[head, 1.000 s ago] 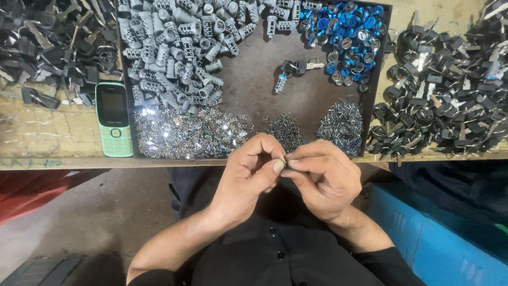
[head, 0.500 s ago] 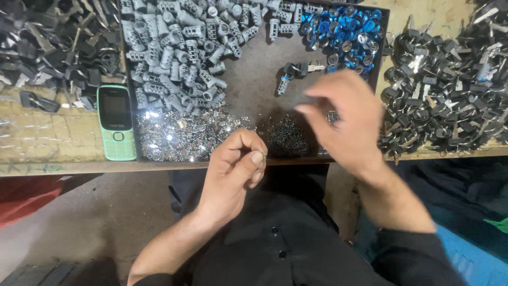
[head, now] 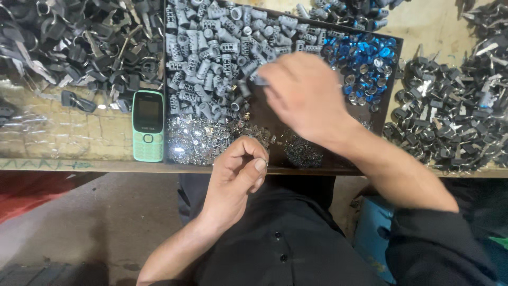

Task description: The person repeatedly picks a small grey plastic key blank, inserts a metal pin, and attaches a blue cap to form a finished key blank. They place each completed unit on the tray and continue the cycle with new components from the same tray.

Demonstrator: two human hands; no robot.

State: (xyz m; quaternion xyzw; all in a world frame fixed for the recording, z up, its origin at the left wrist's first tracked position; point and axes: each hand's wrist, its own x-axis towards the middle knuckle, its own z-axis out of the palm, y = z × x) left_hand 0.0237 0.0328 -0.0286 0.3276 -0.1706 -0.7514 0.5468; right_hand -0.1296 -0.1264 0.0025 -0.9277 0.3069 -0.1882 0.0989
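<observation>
My right hand [head: 307,98] reaches over the dark tray [head: 389,85], blurred by motion. Its fingertips pinch a small grey cylinder part [head: 259,80] at the edge of the heap of grey cylinder parts [head: 211,42]. My left hand [head: 238,172] hangs at the table's front edge, just below the pile of small shiny metal bits [head: 196,140]. Its thumb is pressed against the curled index finger, and I see nothing between them. The two hands are apart.
Blue round caps [head: 365,55] fill the tray's right corner. A green keypad phone [head: 147,126] lies left of the tray. Black-headed keys are heaped at the left [head: 79,47] and at the right [head: 455,111]. The wooden table edge [head: 79,165] runs across in front.
The hands, joined on a small piece a second ago, have separated. My right hand went up to the tray and then swept left onto the grey cylinder heap. My left hand stayed low.
</observation>
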